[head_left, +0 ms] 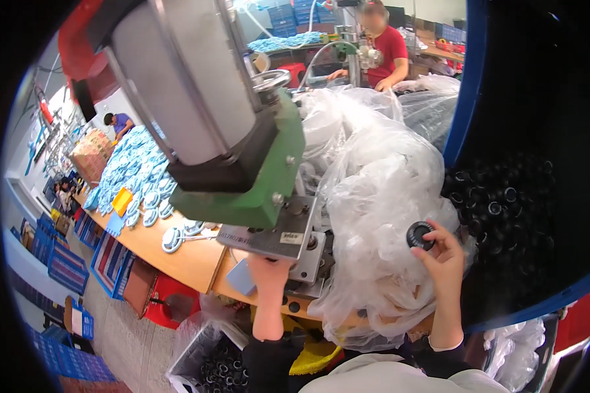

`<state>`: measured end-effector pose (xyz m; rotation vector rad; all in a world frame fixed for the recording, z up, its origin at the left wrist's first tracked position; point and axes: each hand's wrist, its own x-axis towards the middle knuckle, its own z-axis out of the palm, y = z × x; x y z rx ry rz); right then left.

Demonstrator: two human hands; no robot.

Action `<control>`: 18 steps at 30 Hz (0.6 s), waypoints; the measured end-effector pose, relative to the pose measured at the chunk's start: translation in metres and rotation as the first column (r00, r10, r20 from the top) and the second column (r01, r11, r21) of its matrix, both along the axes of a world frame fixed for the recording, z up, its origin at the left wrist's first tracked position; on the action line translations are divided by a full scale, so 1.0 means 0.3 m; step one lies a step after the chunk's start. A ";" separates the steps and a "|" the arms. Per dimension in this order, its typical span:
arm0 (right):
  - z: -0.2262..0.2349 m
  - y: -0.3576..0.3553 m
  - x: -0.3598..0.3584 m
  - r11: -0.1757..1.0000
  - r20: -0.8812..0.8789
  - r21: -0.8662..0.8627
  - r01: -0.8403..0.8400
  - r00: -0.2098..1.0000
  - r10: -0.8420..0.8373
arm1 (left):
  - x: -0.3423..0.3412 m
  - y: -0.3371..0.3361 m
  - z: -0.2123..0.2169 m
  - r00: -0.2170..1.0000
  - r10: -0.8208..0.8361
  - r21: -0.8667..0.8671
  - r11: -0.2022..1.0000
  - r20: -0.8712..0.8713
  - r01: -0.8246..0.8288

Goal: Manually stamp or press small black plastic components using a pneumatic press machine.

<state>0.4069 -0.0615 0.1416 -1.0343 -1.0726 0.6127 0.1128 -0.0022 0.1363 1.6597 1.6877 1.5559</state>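
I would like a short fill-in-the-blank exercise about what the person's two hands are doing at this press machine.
1. The right hand holds a small black ring with its ____.
2. The left hand reaches up under the grey plate of the ____ press machine.
3. The big blue drum at the right is full of ____ rings.
4. Between the hands lies a heap of clear ____ bags.

Missing words: fingertips; green; black; plastic

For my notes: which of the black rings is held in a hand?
The black ring pinched in the right hand's fingertips, raised before the clear plastic bags; the others lie heaped in the blue bin.
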 end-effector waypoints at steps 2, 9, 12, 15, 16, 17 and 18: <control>0.030 -0.019 -0.088 0.977 -0.061 -0.024 -0.214 0.975 0.212 | 0.001 -0.008 -0.038 0.929 0.198 0.378 0.923 -0.314 -0.069; 0.041 0.024 -0.450 0.887 0.144 -0.079 -0.456 0.875 0.463 | -0.126 -0.227 -0.188 0.900 0.383 0.185 0.888 0.207 -0.421; -0.007 0.095 -0.541 0.950 0.322 -0.079 -0.303 0.894 0.312 | -0.382 -0.450 -0.365 0.681 0.729 0.011 0.682 0.064 -0.731; -0.013 0.129 -0.592 0.942 0.374 -0.128 -0.311 0.864 0.336 | -0.641 -0.708 -0.591 0.436 0.829 -0.061 0.444 -0.350 -0.894; -0.015 0.146 -0.605 0.943 0.366 -0.129 -0.305 0.870 0.332 | -0.667 -0.748 -0.620 0.278 0.807 -0.021 0.314 -0.522 -0.949; -0.015 0.153 -0.610 0.944 0.385 -0.122 -0.307 0.862 0.330 | -0.666 -0.765 -0.610 0.242 0.791 -0.134 0.202 -0.561 -0.970; -0.011 0.160 -0.610 0.946 0.406 -0.114 -0.304 0.855 0.323 | -0.672 -0.744 -0.604 0.252 0.782 -0.135 0.214 -0.570 -0.968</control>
